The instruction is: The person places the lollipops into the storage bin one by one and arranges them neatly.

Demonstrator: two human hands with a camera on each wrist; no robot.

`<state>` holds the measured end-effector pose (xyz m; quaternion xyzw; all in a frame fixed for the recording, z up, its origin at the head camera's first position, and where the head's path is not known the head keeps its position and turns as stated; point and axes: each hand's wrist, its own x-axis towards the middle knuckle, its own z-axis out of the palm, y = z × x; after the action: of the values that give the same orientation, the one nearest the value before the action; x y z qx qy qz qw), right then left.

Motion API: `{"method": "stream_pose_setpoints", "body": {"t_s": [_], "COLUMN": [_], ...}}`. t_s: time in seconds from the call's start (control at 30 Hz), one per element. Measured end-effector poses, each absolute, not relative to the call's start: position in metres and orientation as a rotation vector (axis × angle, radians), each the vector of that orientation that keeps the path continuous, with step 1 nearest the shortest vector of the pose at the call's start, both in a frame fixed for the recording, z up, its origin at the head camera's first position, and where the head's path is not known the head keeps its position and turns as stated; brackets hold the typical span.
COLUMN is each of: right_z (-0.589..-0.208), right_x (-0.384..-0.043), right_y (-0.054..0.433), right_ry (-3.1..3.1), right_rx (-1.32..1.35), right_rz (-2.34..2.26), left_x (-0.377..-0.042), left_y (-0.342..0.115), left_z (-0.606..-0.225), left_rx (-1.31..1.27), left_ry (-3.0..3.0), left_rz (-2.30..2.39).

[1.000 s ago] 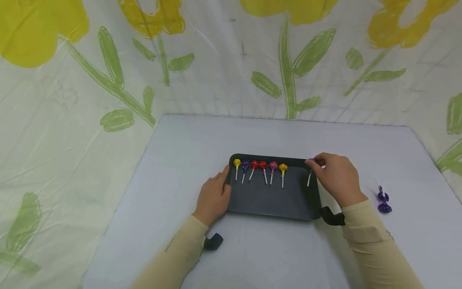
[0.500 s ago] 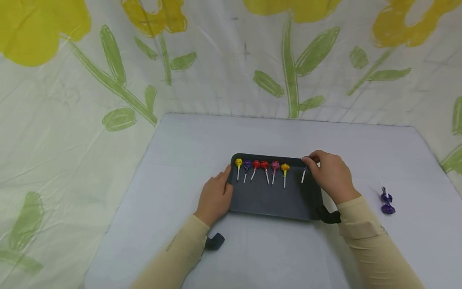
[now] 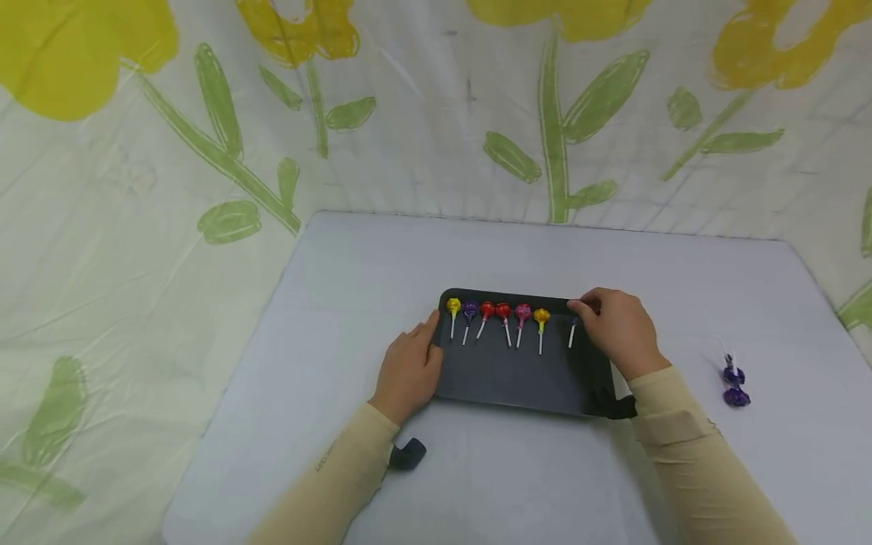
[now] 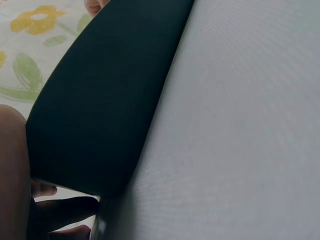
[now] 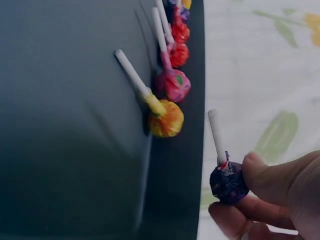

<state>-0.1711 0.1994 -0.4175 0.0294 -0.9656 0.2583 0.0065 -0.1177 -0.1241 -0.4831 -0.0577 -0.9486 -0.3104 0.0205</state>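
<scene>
A dark rectangular tray (image 3: pixel 504 378) lies on the table with a row of wrapped lollipops along its far side, sticks toward me. From the left come a yellow lollipop (image 3: pixel 453 305), a purple one, two reds, a pink lollipop (image 5: pixel 176 85) and an orange-yellow lollipop (image 5: pixel 166 119). My left hand (image 3: pixel 409 375) holds the tray's left edge, thumb over the rim and fingers outside. Between thumb and fingers, my right hand (image 3: pixel 623 329) pinches a purple lollipop (image 5: pixel 229 182) by its candy head, at the tray's far right. Its white stick points toward me; in the head view the fingers hide the head.
Two more purple lollipops (image 3: pixel 736 396) lie on the white table (image 3: pixel 327 318), right of my right forearm. A cloth (image 3: pixel 422 129) with yellow flowers and green leaves hangs behind and left of the table. Black camera mounts (image 3: pixel 409 454) stick out from my wrists.
My right hand has moved left with the purple lollipop, bringing it closer to the orange-yellow one. The left hand stays at the tray edge. The head view has shifted slightly.
</scene>
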Motion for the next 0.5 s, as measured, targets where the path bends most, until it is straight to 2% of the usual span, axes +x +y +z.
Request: {"method": "stream_pose_setpoints", "body": {"t_s": [0.5], "right_z": [-0.431], "right_x": [-0.179], "right_y": [0.193], "right_ry": [-3.087], "right_rx": [0.09], "right_rz": [0.835], "left_x": [-0.118], "left_y": [-0.124], "left_z": [-0.481], "left_rx": [-0.195], "left_ry": [-2.936], "left_rz": [-0.957]}}
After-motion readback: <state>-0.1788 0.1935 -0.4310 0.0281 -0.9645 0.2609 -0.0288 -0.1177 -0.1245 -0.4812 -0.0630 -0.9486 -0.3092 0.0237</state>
